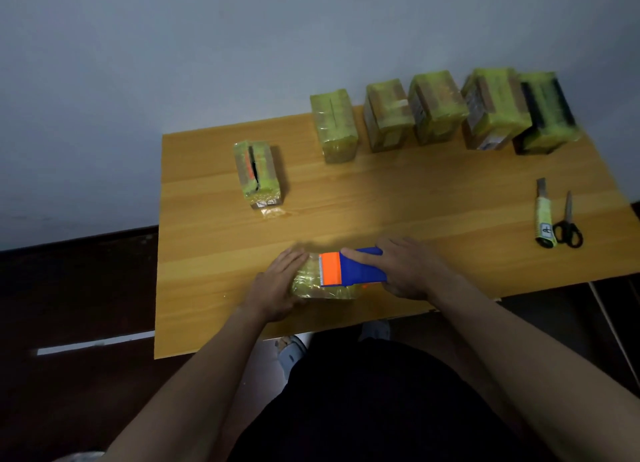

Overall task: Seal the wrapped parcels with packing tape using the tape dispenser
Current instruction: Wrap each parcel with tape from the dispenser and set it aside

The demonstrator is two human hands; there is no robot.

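On the wooden bench [207,246], near its front edge, the left hand [277,288] lies with straight fingers flat on the end of a glossy, film-wrapped parcel [311,285]. It should probably press firmly so the slippery block cannot slide. The right hand [405,271] clasps the blue plastic dispenser [360,265], forefinger laid along its top, orange toothed edge on the parcel; an even, low pull would likely lay tape smooth.

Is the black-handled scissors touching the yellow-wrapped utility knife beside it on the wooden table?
Cannot tell. In the head view the black-handled scissors lie right beside the yellow-wrapped utility knife; their handle ends look very close, but neither contact nor a gap shows plainly.
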